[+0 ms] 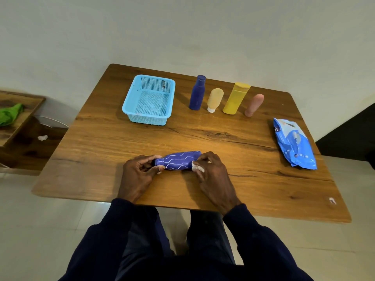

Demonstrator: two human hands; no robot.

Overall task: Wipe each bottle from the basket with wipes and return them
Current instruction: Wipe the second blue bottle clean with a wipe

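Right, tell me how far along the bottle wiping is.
Done: the basket holds no bottles; the dark blue bottle, peach tube, yellow bottle and pink tube stand beside it, wiped or not I cannot tell. In hand: the left hand grips the patterned bottle, the right hand presses a wipe on it. Left: returning all five to the basket.

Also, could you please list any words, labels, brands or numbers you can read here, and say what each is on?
Nothing here can be read.
Wipes pack: printing too blurred to read.
Blue basket: rim sticker and dark tag, both too small to read.
Purple bottle: white wavy lines only, no letters.
Dark blue bottle, peach tube, yellow bottle, pink tube: no lettering shows.
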